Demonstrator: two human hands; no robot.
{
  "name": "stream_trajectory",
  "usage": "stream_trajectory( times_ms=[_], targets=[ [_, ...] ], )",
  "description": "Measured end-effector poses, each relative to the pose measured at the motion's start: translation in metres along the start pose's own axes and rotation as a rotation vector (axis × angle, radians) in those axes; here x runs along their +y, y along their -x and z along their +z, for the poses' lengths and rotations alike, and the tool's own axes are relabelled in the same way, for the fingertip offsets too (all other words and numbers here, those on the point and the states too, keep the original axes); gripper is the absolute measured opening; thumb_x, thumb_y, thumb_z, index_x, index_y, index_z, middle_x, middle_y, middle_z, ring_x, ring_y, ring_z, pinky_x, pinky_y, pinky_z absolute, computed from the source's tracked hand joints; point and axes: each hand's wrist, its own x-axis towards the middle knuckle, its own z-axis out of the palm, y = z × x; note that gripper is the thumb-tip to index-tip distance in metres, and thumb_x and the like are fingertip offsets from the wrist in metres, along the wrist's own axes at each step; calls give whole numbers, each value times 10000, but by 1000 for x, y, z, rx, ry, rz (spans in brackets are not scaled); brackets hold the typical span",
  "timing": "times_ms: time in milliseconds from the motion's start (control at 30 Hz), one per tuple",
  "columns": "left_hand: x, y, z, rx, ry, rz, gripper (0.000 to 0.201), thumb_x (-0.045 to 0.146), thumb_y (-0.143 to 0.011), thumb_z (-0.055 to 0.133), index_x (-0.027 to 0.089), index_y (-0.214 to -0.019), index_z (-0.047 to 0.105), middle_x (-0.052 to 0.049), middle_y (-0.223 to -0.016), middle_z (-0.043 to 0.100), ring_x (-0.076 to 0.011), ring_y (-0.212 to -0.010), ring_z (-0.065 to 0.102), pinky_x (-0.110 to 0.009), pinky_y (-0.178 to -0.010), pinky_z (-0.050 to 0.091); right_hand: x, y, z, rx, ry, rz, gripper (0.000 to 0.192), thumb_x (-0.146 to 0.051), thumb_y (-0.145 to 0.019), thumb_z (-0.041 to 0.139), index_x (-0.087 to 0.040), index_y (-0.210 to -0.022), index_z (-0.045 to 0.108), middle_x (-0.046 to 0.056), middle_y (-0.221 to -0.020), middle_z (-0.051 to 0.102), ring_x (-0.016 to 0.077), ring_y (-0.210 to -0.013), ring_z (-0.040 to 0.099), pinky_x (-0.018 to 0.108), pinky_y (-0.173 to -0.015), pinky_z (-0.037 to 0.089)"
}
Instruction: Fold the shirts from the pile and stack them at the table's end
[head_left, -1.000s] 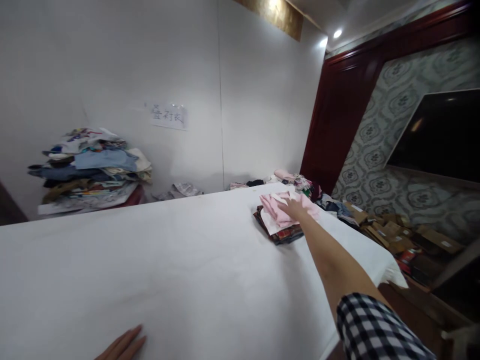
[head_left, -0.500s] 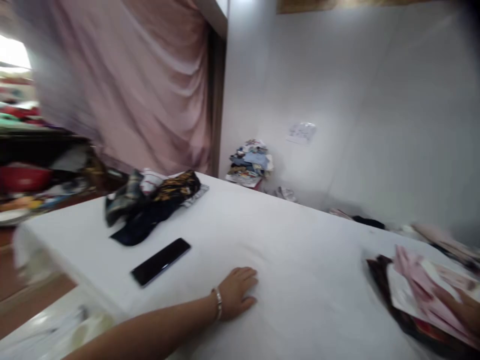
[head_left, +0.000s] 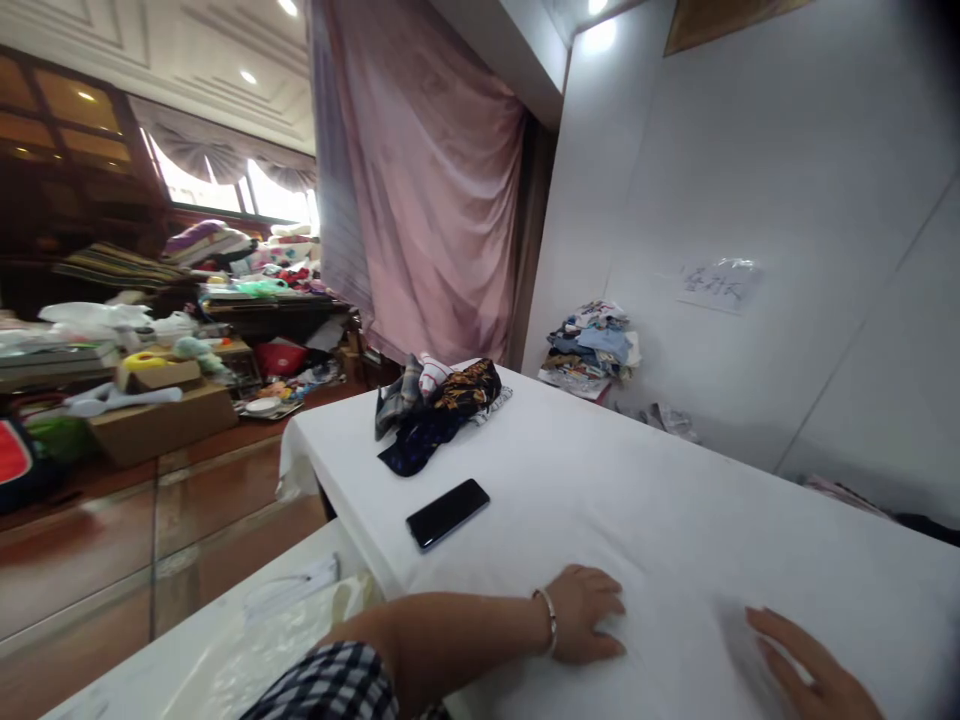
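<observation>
My left hand (head_left: 583,626) lies flat on the white tablecloth (head_left: 660,500), fingers slightly spread, a bracelet on its wrist, holding nothing. At the lower right, my right hand (head_left: 806,670) hovers low over the cloth with fingers apart and empty. A black phone (head_left: 447,513) lies face up on the cloth to the left of my left hand. Farther back, a heap of dark and patterned clothes (head_left: 435,408) sits near the table's far left corner.
A stack of folded clothes (head_left: 591,345) rests against the white wall under a paper sign (head_left: 717,284). A pink curtain (head_left: 420,190) hangs behind the table. Cardboard boxes (head_left: 161,415) and clutter fill the floor and shelves at left.
The view has swung left, away from the pink garment pile. My right hand left that pile and came back near me; my left hand stays flat on the cloth.
</observation>
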Motion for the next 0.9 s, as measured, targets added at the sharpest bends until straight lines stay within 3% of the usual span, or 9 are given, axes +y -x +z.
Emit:
stream_trajectory(
  times_ms=[100, 167, 233, 300, 367, 500, 600, 700, 900],
  targets=[
    [-11, -4, -20, 68, 48, -142, 306, 377, -835, 632, 214, -1091, 670, -74, -1212, 674, -183, -1151, 602, -280, -1005, 446, 30, -8, 42, -76, 247, -231, 312, -498, -397, 699, -505, -708, 678, 176, -1099, 660, 365, -1225, 506, 560, -1000, 388],
    [-29, -4, -49, 186, 19, -301, 272, 354, -875, 574, 229, -1094, 675, -55, -1168, 695, -164, -1096, 630, -248, -954, 469, 49, -9, 55, -135, 355, -326, 328, -560, -481, 668, -495, -800, 712, 113, -1156, 669, 356, -1206, 532, 539, -1071, 363],
    [-56, -1, -89, 298, -52, -516, 256, 370, -864, 587, 272, -1080, 685, -6, -1117, 712, -150, -1031, 652, -217, -903, 488, 66, -9, 57, -191, 493, -416, 397, -594, -608, 616, -459, -963, 729, 40, -1261, 630, 347, -1255, 496, 557, -1103, 349],
    [-90, 5, -133, 389, -108, -644, 307, 326, -898, 530, 233, -1166, 648, -41, -1134, 700, -183, -1017, 653, -266, -903, 494, 82, -11, 51, -238, 629, -518, 447, -561, -725, 563, -440, -1137, 686, -23, -1355, 556, 339, -1307, 441, 583, -1109, 344],
    [-127, 14, -175, 467, -171, -737, 356, 248, -909, 480, 177, -1236, 600, -97, -1265, 627, -241, -1139, 592, -344, -974, 453, 94, -13, 45, -228, 713, -597, 467, -514, -785, 535, -460, -1243, 614, -57, -1394, 509, 331, -1320, 428, 590, -1096, 363],
    [-187, 33, -233, 591, -403, -943, 405, 276, -860, 544, 186, -1253, 571, -111, -1404, 501, -282, -1250, 483, -388, -993, 436, 105, -17, 40, -182, 772, -682, 521, -473, -792, 553, -564, -1300, 489, -97, -1382, 509, 319, -1288, 467, 571, -1031, 450],
    [-214, 44, -250, 623, -435, -1010, 487, 329, -845, 561, 182, -1307, 515, -142, -1450, 427, -327, -1274, 435, -461, -996, 430, 104, -18, 40, -168, 786, -691, 576, -469, -777, 570, -645, -1300, 403, -114, -1377, 506, 302, -1273, 482, 552, -992, 484],
    [-230, 48, -251, 620, -425, -1034, 525, 359, -834, 577, 205, -1329, 496, -132, -1449, 425, -332, -1284, 421, -476, -1004, 424, 101, -16, 39, -170, 801, -667, 598, -490, -754, 584, -694, -1276, 376, -98, -1368, 518, 305, -1263, 486, 551, -976, 485],
    [-252, 42, -255, 644, -287, -1069, 343, 298, -899, 474, 243, -1203, 621, -109, -1363, 524, -305, -1207, 517, -433, -953, 459, 91, -10, 38, -179, 811, -612, 582, -521, -754, 563, -716, -1265, 363, -63, -1370, 522, 304, -1264, 476, 528, -984, 471]
  ],
)
